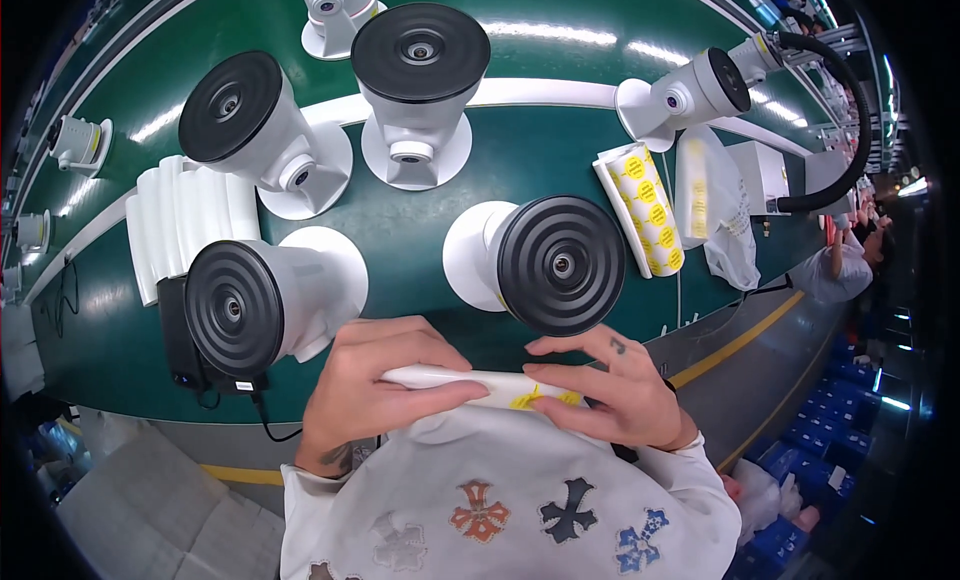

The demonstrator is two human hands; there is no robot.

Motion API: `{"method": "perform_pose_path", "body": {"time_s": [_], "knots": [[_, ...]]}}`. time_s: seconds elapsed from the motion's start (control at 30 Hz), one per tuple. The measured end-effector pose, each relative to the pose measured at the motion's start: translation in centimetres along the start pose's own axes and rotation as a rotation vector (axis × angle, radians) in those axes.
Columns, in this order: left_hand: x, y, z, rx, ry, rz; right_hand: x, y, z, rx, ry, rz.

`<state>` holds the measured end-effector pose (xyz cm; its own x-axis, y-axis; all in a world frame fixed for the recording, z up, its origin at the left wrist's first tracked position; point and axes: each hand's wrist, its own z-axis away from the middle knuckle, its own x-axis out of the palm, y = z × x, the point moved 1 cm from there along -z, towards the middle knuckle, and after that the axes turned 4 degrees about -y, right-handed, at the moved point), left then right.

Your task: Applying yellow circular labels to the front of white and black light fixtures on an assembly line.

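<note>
Close in front of my body, a white sheet of yellow round stickers (503, 387), rolled or folded into a narrow strip, lies across both hands. My left hand (375, 380) closes on its left part, thumb along the near side and fingers over the top. At the right end, where yellow stickers show, my right hand (610, 385) grips it with the thumb and bent fingers. Just beyond the hands stand two white camera devices, a left one (300, 295) and a right one (475, 255), their ribbed black round ends turned toward me.
Two more camera devices (420, 120) (300, 170) stand farther back on the green table (400, 265). White rolls (190, 215) and a black box with a cable (180, 330) lie left. A yellow-stickered roll (648, 210), a plastic bag (735, 250) and a black hose (855, 110) are right.
</note>
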<state>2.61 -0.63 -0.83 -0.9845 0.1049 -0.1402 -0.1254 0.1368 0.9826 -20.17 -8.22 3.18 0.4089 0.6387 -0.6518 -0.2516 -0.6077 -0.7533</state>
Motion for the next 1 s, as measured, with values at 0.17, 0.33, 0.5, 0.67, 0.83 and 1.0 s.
{"method": "perform_pose_path", "body": {"time_s": [0.17,0.33,0.5,0.67,0.83,1.0], "knots": [[0.0,0.5,-0.5,0.000,0.014,-0.069,0.1,0.7,0.4,-0.042,-0.012,0.051],[0.1,0.6,-0.8,-0.085,0.036,-0.112,0.2,1.0,0.5,-0.165,0.056,0.163],[0.1,-1.1,-0.6,-0.273,0.086,-0.089,-2.6,-0.4,0.0,-0.128,-0.012,0.247],[1.0,-3.8,-0.8,-0.129,0.055,-0.318,-6.1,-0.7,-2.4,0.070,0.148,-0.108],[1.3,-5.2,-1.3,-0.043,0.112,-0.621,-6.3,0.4,-5.6,0.191,0.033,-0.251],[1.3,-5.0,-0.9,0.122,0.222,-0.602,-5.5,1.7,-6.4,0.258,0.074,-0.099]]}}
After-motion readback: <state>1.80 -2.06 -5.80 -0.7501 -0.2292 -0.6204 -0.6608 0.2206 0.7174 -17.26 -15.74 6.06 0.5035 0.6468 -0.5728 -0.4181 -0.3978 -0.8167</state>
